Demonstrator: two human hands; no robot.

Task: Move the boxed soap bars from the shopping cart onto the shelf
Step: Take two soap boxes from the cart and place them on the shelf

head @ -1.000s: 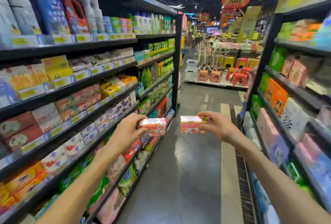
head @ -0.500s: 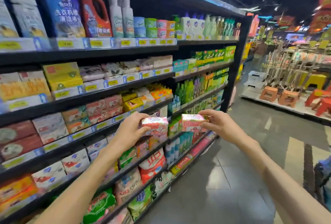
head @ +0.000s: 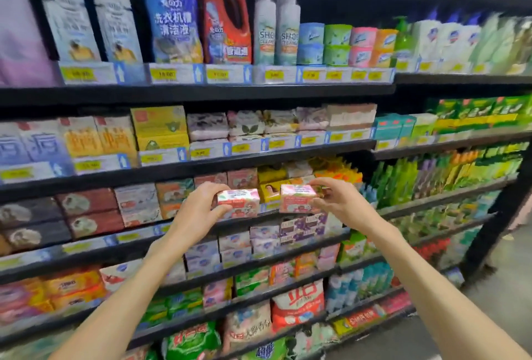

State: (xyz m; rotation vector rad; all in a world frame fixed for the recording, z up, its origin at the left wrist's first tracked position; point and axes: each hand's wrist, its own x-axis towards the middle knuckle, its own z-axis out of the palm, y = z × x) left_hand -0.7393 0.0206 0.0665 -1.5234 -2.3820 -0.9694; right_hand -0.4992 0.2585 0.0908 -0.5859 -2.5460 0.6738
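Now facing a black metal store shelf (head: pixel 259 158) stocked with soaps and cleaners. Left hand (head: pixel 198 210) curled round a small pink-and-white cardboard soap box (head: pixel 239 202), thumb below, fingers over its top. Right hand (head: pixel 339 201) pinching a second pink-and-white soap box (head: pixel 298 198) by its right end. Both boxes held side by side, apart, in front of the middle tier, level with yellow soap packs (head: pixel 272 181) and just above purple-printed boxes (head: pixel 302 227). Up top: blue detergent bottle (head: pixel 172 17), red jug (head: pixel 227 19). Edges blurred.
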